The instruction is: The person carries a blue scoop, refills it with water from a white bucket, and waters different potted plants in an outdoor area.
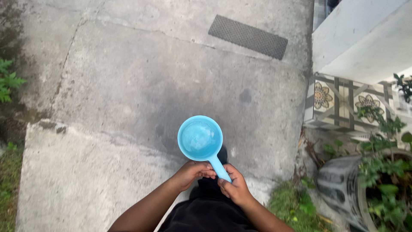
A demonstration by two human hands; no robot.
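Observation:
A light blue plastic water dipper [200, 138] with a round bowl and a short handle is held out over the concrete ground [128, 86]. Water fills its bowl. My right hand [234, 185] is wrapped around the handle. My left hand [192, 172] touches the handle's base just under the bowl, fingers curled on it. Both forearms come up from the bottom edge, over dark clothing.
A dark rubber mat [248, 36] lies on the concrete at the top. At the right stand a white wall [365, 38], patterned tiles [343, 101] and a grey pot [343, 189] with a green plant. Weeds [8, 79] grow along the left edge.

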